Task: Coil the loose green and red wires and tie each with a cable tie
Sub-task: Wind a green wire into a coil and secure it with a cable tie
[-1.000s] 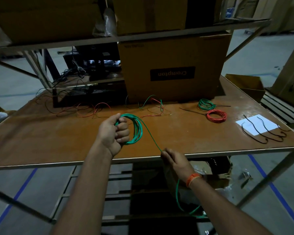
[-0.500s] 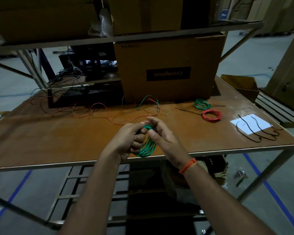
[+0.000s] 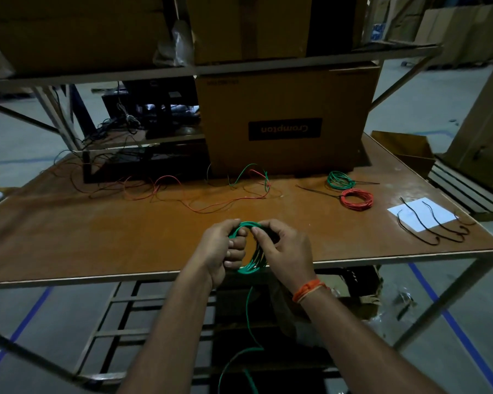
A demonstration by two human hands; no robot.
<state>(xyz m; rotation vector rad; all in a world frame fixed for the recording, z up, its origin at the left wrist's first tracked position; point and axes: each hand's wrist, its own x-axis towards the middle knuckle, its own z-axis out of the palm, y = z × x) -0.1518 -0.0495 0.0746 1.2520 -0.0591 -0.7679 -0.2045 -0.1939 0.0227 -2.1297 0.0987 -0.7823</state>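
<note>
A green wire coil (image 3: 251, 265) is held upright above the table's front edge. My left hand (image 3: 221, 250) grips its left side and my right hand (image 3: 285, 251) pinches its top and right side. A loose green tail (image 3: 248, 317) hangs from the coil below the table. At the back right lie a finished green coil (image 3: 339, 180) and a finished red coil (image 3: 357, 199), each with a black tie. Loose red wire (image 3: 211, 206) and green wire (image 3: 248, 172) trail across the back of the table. Black cable ties (image 3: 433, 223) lie on white paper (image 3: 419, 213) at the right.
A large cardboard box (image 3: 288, 120) stands at the back of the brown table (image 3: 97, 228). A dark rack (image 3: 143, 163) with tangled cables sits to its left. A shelf with more boxes runs overhead. A small open carton (image 3: 404, 149) sits off the right edge.
One second ago my right hand held the wire's tail near the table edge; it has come up to the coil, and both hands now hold the coil together.
</note>
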